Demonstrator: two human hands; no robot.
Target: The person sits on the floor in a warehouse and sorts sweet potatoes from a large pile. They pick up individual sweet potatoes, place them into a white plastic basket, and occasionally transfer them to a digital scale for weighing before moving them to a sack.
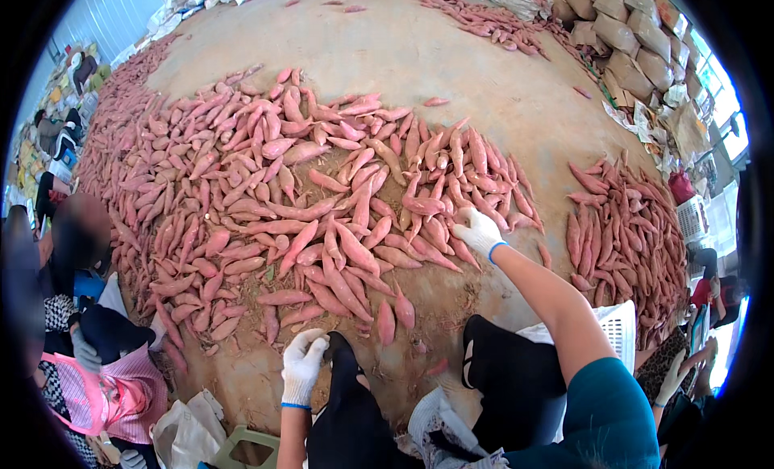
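A wide heap of pink-skinned sweet potatoes covers the concrete floor before me. My right hand, in a white knitted glove with a blue cuff, reaches to the heap's near right side. Its fingertips meet the sweet potatoes there; whether they grip one is hidden. Close by my left knee, my left hand wears a matching glove. Its fingers are loosely bent, the thumb stands apart, and nothing shows in it. Two loose sweet potatoes lie just beyond my knees.
A separate sweet potato pile is at right. Beside my right leg stands a white plastic crate. A person in a pink checked garment sits at left, near a white sack and a green plastic stool. Stacked filled bags line the far right.
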